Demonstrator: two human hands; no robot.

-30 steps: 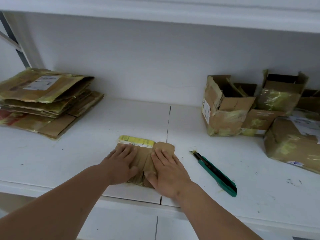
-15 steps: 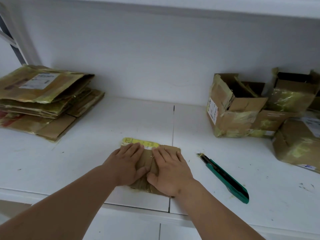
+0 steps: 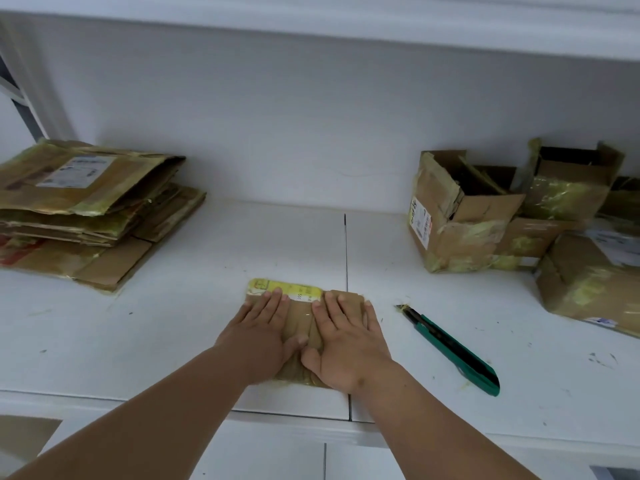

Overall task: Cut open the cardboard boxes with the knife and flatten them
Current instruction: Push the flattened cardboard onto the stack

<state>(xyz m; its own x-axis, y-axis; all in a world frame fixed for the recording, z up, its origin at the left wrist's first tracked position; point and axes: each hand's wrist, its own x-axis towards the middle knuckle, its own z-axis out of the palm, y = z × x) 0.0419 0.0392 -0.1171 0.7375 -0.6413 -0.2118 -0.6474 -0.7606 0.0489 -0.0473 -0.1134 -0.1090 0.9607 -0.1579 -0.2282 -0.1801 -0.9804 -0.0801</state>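
Head view: both hands, left (image 3: 258, 336) and right (image 3: 346, 344), press flat-fingered on the box (image 3: 301, 318) under them. The knife (image 3: 450, 348) lies just right of the right hand, blade pointing away, nearer that hand.

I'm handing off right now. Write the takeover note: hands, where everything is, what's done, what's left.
Left hand and right hand: both flat, pressing the small box at the shelf's front edge.
Knife: lying free, right of the hands.
Done: flattened stack at left.
Left: finish this box, move it to the stack, then cut and flatten the uncut boxes at right.
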